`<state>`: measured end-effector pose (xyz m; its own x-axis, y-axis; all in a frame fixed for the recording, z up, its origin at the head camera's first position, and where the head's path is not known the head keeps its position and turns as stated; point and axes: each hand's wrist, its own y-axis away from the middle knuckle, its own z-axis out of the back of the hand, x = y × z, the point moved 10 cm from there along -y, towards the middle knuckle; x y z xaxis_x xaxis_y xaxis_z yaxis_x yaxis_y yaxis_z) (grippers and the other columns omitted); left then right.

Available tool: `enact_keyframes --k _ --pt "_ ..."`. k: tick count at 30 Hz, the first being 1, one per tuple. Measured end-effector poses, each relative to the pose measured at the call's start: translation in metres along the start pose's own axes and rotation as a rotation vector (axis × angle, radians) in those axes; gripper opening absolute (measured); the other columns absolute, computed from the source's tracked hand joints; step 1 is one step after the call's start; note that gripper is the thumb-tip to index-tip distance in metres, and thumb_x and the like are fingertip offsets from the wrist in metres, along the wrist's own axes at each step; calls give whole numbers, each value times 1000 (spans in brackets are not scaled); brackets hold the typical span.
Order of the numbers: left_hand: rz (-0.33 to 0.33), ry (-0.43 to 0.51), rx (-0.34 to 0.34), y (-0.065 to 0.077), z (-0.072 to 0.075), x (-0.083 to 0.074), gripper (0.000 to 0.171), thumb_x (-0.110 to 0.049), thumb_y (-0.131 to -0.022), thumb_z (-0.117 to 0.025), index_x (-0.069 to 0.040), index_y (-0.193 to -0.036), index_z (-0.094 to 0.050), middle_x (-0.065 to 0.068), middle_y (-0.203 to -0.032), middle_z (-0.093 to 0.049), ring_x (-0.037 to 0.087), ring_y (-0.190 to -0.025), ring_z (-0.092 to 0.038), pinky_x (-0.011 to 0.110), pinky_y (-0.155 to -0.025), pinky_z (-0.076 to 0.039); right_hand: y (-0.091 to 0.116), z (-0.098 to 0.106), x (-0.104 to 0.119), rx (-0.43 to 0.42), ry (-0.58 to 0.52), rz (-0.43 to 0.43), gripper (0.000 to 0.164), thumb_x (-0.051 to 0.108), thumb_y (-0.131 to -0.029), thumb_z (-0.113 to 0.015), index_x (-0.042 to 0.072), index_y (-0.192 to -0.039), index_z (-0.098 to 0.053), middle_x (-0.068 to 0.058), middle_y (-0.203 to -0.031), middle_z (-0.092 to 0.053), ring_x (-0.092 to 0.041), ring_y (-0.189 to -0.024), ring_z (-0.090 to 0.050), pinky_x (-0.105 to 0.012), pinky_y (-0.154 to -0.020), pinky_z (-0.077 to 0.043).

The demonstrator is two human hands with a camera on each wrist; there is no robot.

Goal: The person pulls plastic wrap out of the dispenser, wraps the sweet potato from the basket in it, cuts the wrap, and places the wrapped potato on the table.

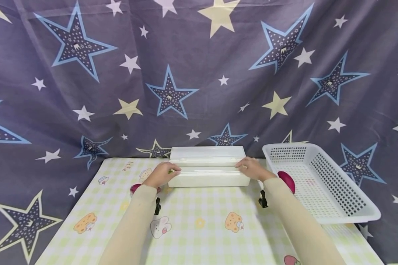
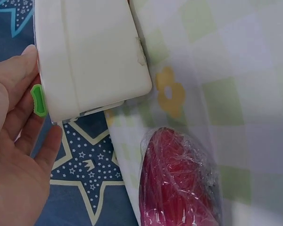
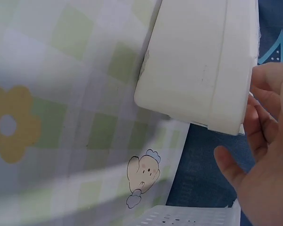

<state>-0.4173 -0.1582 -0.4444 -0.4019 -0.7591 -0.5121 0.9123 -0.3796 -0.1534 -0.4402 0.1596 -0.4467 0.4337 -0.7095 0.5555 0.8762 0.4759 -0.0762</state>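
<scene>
A long white box, a cling film dispenser (image 1: 212, 180) by its look, lies across the table's far side with its lid (image 1: 207, 151) raised at the back. Glossy clear cling film (image 1: 207, 170) seems to run along its top. My left hand (image 1: 160, 174) pinches at the film's left end, beside a green clip-like piece (image 2: 39, 100). At the right end my right hand (image 1: 253, 168) pinches likewise, fingertips partly hidden behind the box in the right wrist view. Near the left wrist lies a dark red, oblong item (image 2: 177, 181) wrapped in clear film.
On the right stands a white perforated basket (image 1: 321, 176) with a magenta item (image 1: 286, 182) inside, partly behind my right forearm. A checked, cartoon-printed cloth (image 1: 199, 224) covers the table. The star-patterned curtain (image 1: 199, 73) hangs right behind the box.
</scene>
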Motion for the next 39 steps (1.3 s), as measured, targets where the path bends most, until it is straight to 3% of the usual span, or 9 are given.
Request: enact_keyframes --k 4,9,12,16,19,23,28,33,39 --pt "9 -1 1 0 0 2 21 -18 -100 -63 -7 -113 -76 4 -105 -74 29 -105 -62 47 -97 -48 -2 0 -1 -7 13 -9 27 14 -102 -51 1 -113 -72 -18 -122 -60 -42 -121 -45 -59 -105 -33" --pt "-10 5 -47 0 2 2 19 -18 -100 -65 -6 -107 -77 3 -97 -74 25 -94 -64 45 -90 -51 -3 0 -3 -29 17 -16 21 15 -101 -55 4 -99 -72 -15 -116 -60 -37 -116 -48 -57 -103 -34" --pt "-26 -13 -77 1 3 0 19 -18 -100 -64 -6 -105 -77 4 -95 -74 27 -93 -64 46 -93 -49 -3 0 -5 -47 7 -9 20 14 -102 -54 3 -98 -70 -14 -112 -60 -34 -109 -52 -54 -99 -38" --pt "-21 -22 -89 1 4 0 19 -19 -101 -63 -6 -106 -77 5 -98 -74 30 -100 -63 49 -101 -44 -3 0 -7 -63 -22 -15 21 13 -104 -52 2 -100 -70 -13 -108 -59 -30 -101 -54 -51 -92 -44" --pt "-20 -17 -95 2 5 -1 19 -18 -101 -63 -6 -106 -76 5 -100 -74 30 -101 -64 49 -101 -45 -2 1 -8 -60 -48 -33 22 14 -104 -51 2 -103 -69 -14 -109 -58 -30 -101 -55 -50 -93 -45" --pt "-28 -15 -97 4 6 -4 19 -17 -101 -63 -5 -107 -76 6 -101 -74 29 -100 -65 48 -96 -49 0 0 -7 -25 -76 -54 25 14 -105 -50 -1 -115 -67 -18 -119 -57 -33 -108 -54 -52 -97 -44" --pt "-12 -4 -99 5 7 -4 19 -16 -100 -63 -5 -107 -76 7 -102 -74 30 -103 -64 49 -98 -47 -1 -2 -1 46 -97 -50 33 14 -105 -46 -3 -126 -65 -24 -130 -54 -42 -123 -47 -59 -106 -36" --pt "-32 -12 -111 3 6 -5 17 -15 -100 -64 -5 -105 -76 7 -99 -74 29 -98 -66 46 -93 -50 -3 -1 -1 51 -60 -66 28 17 -105 -49 2 -112 -72 -20 -125 -56 -41 -125 -44 -59 -108 -32" --pt "-13 -45 -115 -2 2 -1 17 -16 -100 -64 -5 -103 -76 7 -99 -74 29 -99 -66 46 -95 -49 -4 1 -5 13 -75 -40 22 15 -104 -52 2 -102 -69 -15 -111 -58 -31 -105 -52 -50 -94 -43"
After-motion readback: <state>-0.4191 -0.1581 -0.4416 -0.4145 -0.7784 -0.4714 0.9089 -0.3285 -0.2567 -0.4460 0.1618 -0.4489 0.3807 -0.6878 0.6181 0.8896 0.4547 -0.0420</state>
